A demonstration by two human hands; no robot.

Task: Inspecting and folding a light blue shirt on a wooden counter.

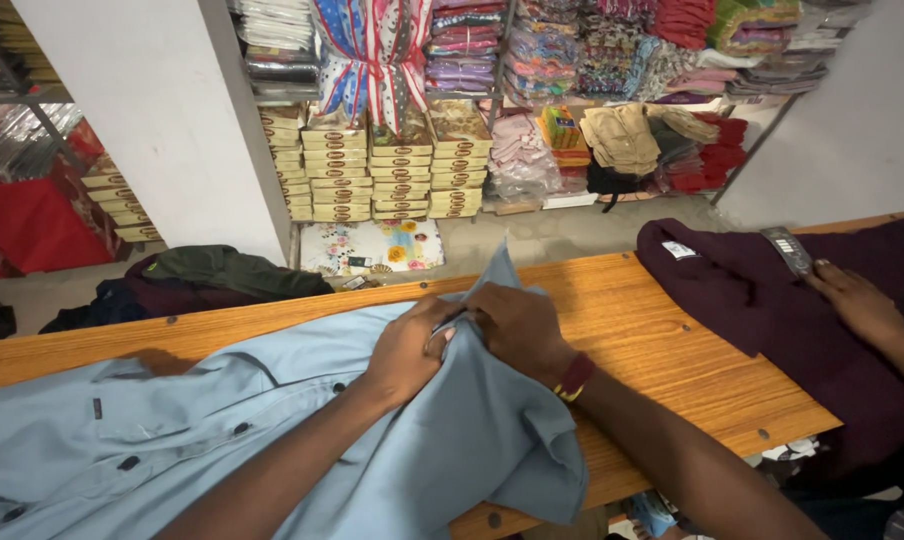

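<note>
Clothing shop, shelves [572, 60] of folded fabrics, stacked garment boxes [392, 170]

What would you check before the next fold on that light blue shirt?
1. Both hands on the cloth: ok; left hand and right hand pinch the light blue shirt together.
2. Shirt supported by the wooden table: ok.
3. Shirt lying flat: not ok; bunched under the hands.
4. Buttons fastened: cannot tell.
5. Room to the right: ok; the maroon garment under another person's hand lies apart.
</note>
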